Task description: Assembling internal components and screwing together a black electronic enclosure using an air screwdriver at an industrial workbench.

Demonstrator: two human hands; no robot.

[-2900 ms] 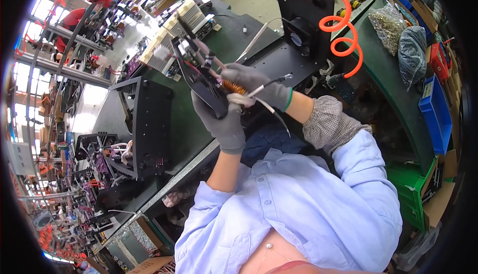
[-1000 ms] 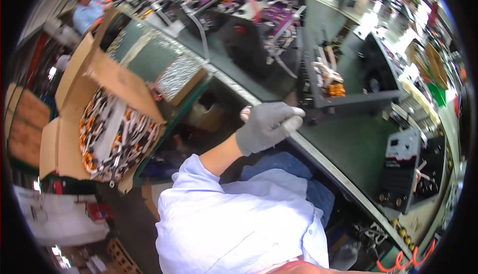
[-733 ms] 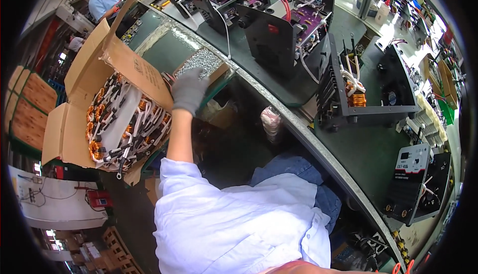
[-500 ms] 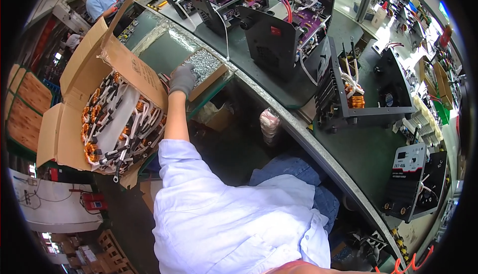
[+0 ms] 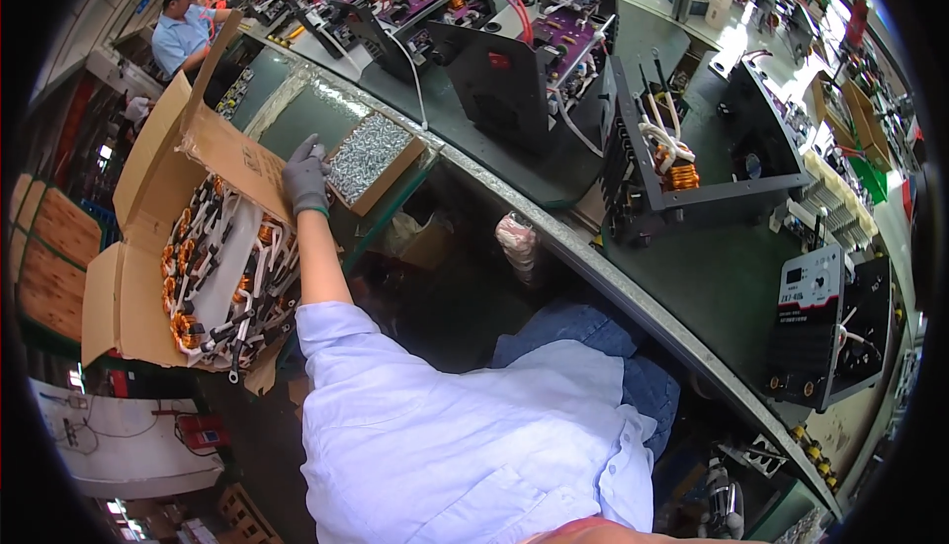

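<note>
My left hand [image 5: 307, 178], in a grey glove, is between an open cardboard carton [image 5: 237, 161] and a shallow cardboard box [image 5: 393, 174] of small silvery screws [image 5: 371, 154]. Its fingers are bent together beside the screw box's left edge; whatever they may hold is too small to make out. The carton holds copper-wound ring coils [image 5: 184, 329] with white and black leads, and a pale sheet stands among them. My right hand is not in view.
Black machine housings with purple circuit boards [image 5: 568, 38] line the bench at the back. An open black frame [image 5: 732, 198] with a copper coil stands at right, and a unit with a white front panel [image 5: 811, 282] beyond it. A co-worker [image 5: 183, 30] sits at far left.
My left hand has moved left, off the screws to the side of their box near the carton flap. The whole view has shifted slightly.
</note>
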